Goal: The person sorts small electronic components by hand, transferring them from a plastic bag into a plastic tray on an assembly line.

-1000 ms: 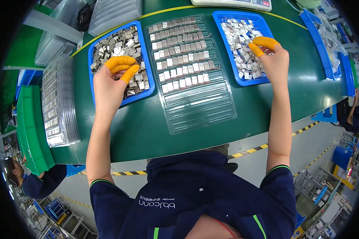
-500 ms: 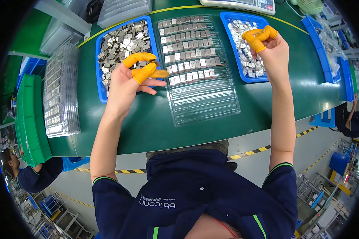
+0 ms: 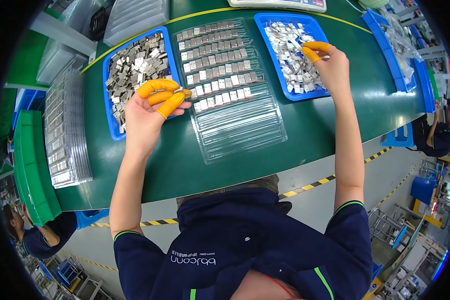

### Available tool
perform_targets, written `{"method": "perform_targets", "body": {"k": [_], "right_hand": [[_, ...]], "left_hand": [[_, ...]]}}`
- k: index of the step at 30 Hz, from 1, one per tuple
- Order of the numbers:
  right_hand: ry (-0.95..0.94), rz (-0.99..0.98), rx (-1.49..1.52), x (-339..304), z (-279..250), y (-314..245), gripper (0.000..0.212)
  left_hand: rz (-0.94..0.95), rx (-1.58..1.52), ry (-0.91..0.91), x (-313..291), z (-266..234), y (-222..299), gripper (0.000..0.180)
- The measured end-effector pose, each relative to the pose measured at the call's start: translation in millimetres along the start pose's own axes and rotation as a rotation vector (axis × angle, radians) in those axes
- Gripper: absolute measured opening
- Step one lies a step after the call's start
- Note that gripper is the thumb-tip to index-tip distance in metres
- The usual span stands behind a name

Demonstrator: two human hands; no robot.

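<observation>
My left hand [image 3: 149,111], with yellow finger cots on several fingers, is closed in a pinch around a small metal piece [image 3: 179,90]. It hovers over the near right edge of the left blue tray [image 3: 174,64], which holds a heap of small silvery metal housings [image 3: 135,62]. My right hand [image 3: 333,70], also in yellow finger cots, pinches above the right side of the right blue tray [image 3: 263,42]; what is between its fingertips is too small to tell. Small white parts with thin wires [image 3: 297,55] fill that tray. Between the hands lies a clear plastic blister tray [image 3: 240,127], its far rows filled with small metal pieces.
Stacked clear trays [image 3: 67,130] and a green bin [image 3: 32,165] stand at the left. Behind are more clear trays [image 3: 137,20] and a white scale [image 3: 285,4]. Another blue tray [image 3: 387,55] with plastic bags is at right. Other people sit at both sides.
The whole view has shifted slightly left. My left hand's fingers have drawn in closer around the small metal piece. My right hand has moved a little toward the right edge of its tray.
</observation>
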State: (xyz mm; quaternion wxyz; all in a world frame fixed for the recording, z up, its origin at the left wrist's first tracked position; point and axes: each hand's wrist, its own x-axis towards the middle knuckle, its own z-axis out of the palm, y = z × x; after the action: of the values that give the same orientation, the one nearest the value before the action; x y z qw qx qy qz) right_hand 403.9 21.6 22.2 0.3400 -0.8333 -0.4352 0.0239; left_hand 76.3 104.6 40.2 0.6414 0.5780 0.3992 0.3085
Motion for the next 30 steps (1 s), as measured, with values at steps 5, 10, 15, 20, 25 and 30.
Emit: {"method": "perform_targets", "body": {"k": [5, 10, 15, 20, 25, 30], "right_hand": [[-0.224, -0.373, -0.112, 0, 9, -9, 0.022], [-0.337, -0.327, -0.043, -1, 8, -26, 0.024], [-0.241, -0.246, 0.001, 3, 8, -24, 0.026], [-0.08, -0.19, 0.258, 2, 6, -33, 0.021], [-0.203, -0.251, 0.472, -12, 18, -62, 0.022], [-0.493, -0.089, 0.782, -39, 39, -91, 0.019]], "left_hand": [[0.006, -0.04, 0.024, 2, 1, -4, 0.019], [0.007, -0.006, 0.026, 1, -4, -11, 0.029], [0.01, -0.064, 0.048, -3, 0, -11, 0.029], [-0.022, -0.14, 0.034, -5, 2, -9, 0.026], [-0.015, -0.066, -0.01, -9, 3, -12, 0.028], [-0.015, -0.102, -0.007, -12, 7, -13, 0.027]]}}
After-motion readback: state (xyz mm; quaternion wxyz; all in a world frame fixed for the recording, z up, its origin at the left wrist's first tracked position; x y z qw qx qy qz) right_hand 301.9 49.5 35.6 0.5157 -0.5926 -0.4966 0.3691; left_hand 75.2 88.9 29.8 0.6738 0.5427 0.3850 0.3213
